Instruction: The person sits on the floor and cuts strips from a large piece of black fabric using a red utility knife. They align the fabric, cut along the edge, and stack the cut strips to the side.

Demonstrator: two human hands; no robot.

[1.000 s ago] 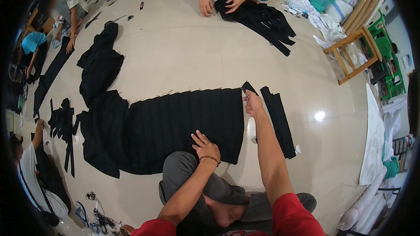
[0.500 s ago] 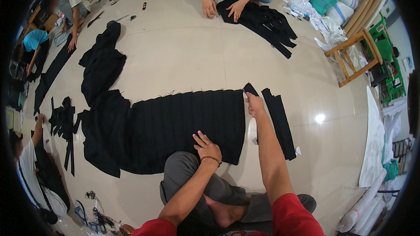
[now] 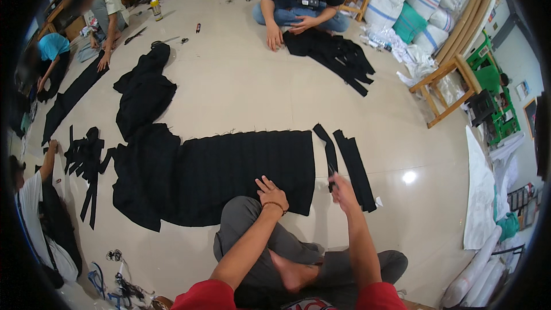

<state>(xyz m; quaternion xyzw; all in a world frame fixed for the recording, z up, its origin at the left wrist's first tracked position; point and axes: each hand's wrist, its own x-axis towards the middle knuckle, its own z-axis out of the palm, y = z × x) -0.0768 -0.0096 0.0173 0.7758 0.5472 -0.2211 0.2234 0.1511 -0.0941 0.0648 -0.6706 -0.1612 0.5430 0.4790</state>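
Observation:
A large black cloth [image 3: 229,172] with faint parallel lines lies spread on the floor in front of me, its far edge frayed. My left hand [image 3: 271,194] rests on its near right part, fingers spread. Right of the cloth, my right hand [image 3: 343,192] is closed around a slim tool [image 3: 332,172] with a metal tip; its kind is too blurred to make out. The tool is over the lower end of a narrow black strip [image 3: 326,140]. A wider black strip [image 3: 354,166] lies just beyond, to the right.
Bunched black fabric [image 3: 146,92] and cut black scraps [image 3: 86,152] lie to the left. Scissors [image 3: 163,41] are farther back. A person [image 3: 304,11] sits across from me with black pieces [image 3: 330,54]; others work at the left. A wooden stool [image 3: 447,89] stands at the right.
My right hand has drawn back toward me from the cloth's far right corner to the narrow strip. My left hand stays on the cloth. The person opposite has moved one hand off the black pieces.

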